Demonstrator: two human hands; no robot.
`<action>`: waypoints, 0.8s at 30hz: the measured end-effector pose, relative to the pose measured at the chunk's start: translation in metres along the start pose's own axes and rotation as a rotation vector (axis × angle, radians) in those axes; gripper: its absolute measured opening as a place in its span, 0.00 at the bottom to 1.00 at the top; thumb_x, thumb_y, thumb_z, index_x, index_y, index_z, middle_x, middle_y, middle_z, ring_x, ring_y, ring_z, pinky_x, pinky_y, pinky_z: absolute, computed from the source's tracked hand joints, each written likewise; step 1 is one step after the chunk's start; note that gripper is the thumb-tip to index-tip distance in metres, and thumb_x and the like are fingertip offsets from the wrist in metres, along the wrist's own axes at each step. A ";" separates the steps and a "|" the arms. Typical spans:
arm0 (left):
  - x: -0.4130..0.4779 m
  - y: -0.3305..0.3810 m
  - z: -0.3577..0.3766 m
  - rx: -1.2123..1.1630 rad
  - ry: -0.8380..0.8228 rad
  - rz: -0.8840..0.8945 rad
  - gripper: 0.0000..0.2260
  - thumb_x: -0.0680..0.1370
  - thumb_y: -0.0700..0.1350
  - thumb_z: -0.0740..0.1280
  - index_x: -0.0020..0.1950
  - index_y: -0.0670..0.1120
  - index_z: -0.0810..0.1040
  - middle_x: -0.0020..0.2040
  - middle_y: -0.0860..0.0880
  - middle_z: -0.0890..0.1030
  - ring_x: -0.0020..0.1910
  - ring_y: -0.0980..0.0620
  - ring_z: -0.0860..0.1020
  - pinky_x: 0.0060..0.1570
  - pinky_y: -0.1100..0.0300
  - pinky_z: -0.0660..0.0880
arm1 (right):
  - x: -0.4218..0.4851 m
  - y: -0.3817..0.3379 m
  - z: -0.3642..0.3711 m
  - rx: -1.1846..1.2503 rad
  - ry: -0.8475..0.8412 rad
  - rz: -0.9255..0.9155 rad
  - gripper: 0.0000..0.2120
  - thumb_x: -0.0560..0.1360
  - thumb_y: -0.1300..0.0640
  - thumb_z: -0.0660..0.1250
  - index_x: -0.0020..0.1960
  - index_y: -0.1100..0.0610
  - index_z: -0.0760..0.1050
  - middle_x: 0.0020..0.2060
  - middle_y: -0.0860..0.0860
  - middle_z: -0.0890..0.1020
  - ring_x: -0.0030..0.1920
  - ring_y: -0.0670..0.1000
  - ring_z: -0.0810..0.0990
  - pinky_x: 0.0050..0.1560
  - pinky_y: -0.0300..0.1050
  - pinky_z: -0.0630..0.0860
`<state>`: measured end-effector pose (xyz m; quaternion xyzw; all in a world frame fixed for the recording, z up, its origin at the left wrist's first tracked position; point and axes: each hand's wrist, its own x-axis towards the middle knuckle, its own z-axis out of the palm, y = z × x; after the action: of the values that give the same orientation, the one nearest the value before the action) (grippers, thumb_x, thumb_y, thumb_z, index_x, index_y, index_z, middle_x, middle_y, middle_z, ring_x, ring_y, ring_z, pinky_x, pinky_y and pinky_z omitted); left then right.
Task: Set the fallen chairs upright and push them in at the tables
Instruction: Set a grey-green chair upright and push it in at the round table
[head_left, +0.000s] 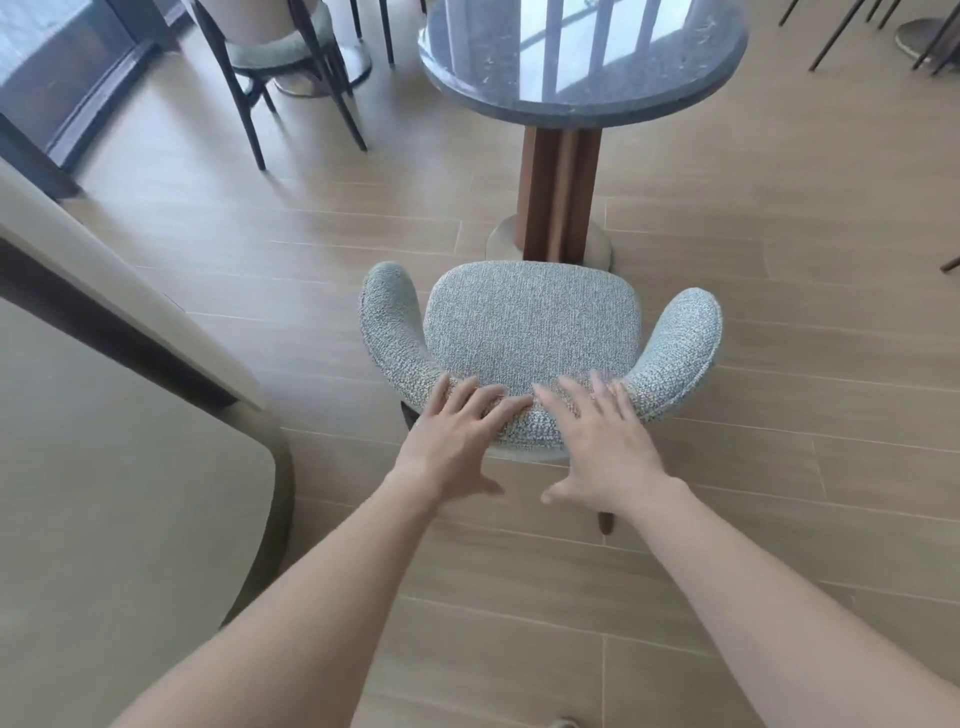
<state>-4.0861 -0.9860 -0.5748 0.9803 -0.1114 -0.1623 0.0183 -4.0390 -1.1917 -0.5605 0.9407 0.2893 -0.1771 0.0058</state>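
A chair (530, 327) with grey-green woven upholstery and a curved backrest stands upright on the wooden floor, facing a round dark stone table (582, 67) on a brown pedestal. My left hand (452, 436) and my right hand (602, 441) lie side by side on the top of the backrest, fingers straight and spread, thumbs hanging behind it. The chair's front edge is close to the pedestal base. One dark chair leg shows below my right wrist.
A beige table edge (156, 467) fills the near left. Another chair (280, 57) with dark legs stands at the far left, by a dark window frame. Thin chair legs (852, 31) and a table base show at the far right.
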 end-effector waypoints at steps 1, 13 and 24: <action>0.009 -0.004 -0.006 0.056 -0.040 -0.007 0.54 0.71 0.67 0.79 0.87 0.61 0.48 0.85 0.51 0.61 0.86 0.41 0.56 0.85 0.36 0.42 | 0.010 0.000 0.002 -0.045 -0.039 -0.020 0.63 0.68 0.28 0.75 0.86 0.47 0.38 0.87 0.53 0.50 0.86 0.62 0.46 0.84 0.63 0.39; 0.046 -0.028 -0.017 0.150 -0.029 0.050 0.32 0.78 0.59 0.74 0.78 0.56 0.65 0.67 0.49 0.81 0.67 0.44 0.79 0.74 0.42 0.66 | 0.038 0.006 0.008 -0.123 0.069 0.048 0.24 0.76 0.51 0.71 0.70 0.50 0.71 0.61 0.48 0.82 0.63 0.53 0.81 0.76 0.59 0.65; 0.093 -0.066 -0.017 0.172 0.014 0.159 0.33 0.77 0.56 0.73 0.79 0.55 0.66 0.68 0.51 0.81 0.66 0.44 0.80 0.70 0.44 0.68 | 0.079 0.039 0.000 -0.135 0.091 -0.047 0.15 0.78 0.53 0.67 0.64 0.51 0.76 0.57 0.49 0.85 0.59 0.54 0.83 0.67 0.55 0.68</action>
<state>-3.9810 -0.9423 -0.5926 0.9674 -0.2022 -0.1434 -0.0525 -3.9569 -1.1814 -0.5906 0.9382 0.3226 -0.1143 0.0518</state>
